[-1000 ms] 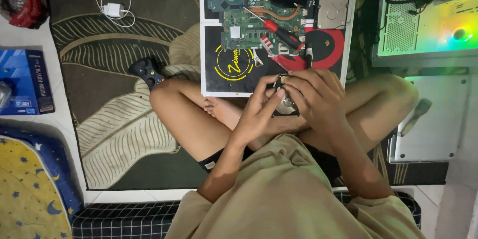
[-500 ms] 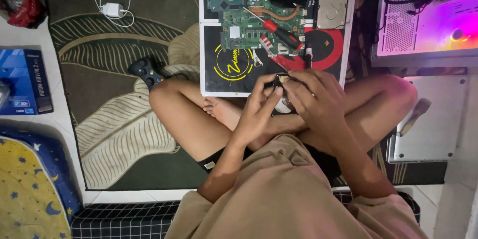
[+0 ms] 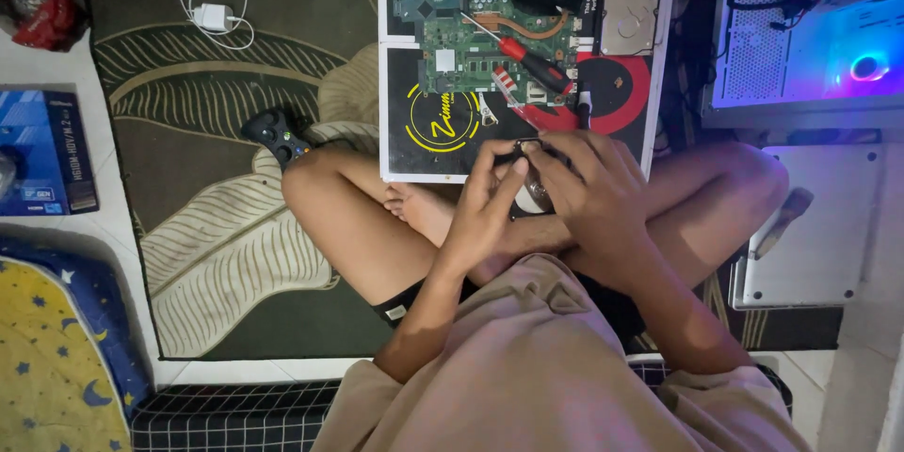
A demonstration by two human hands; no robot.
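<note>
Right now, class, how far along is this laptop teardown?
Done: the green circuit board lies bare on the black mat, a silver drive beside it. In hand: both the left hand and right hand work a small part. Left: the red screwdriver rests unused on the board.

Floor scene. Dark rug with pale leaf pattern (image 3: 217, 226) underlies most items. Black game controller (image 3: 276, 135) lies on it, near the black work mat's (image 3: 414, 155) left edge. White charger with coiled white cable (image 3: 215, 16) sits at upper left. Green circuit board (image 3: 476, 38) rests on the mat; red-handled screwdriver (image 3: 527, 61) lies across it, silver hard drive (image 3: 629, 14) beside. Blue cardboard box (image 3: 42, 151) at far left. Open computer case, lit blue-purple (image 3: 829, 28), at upper right.
</note>
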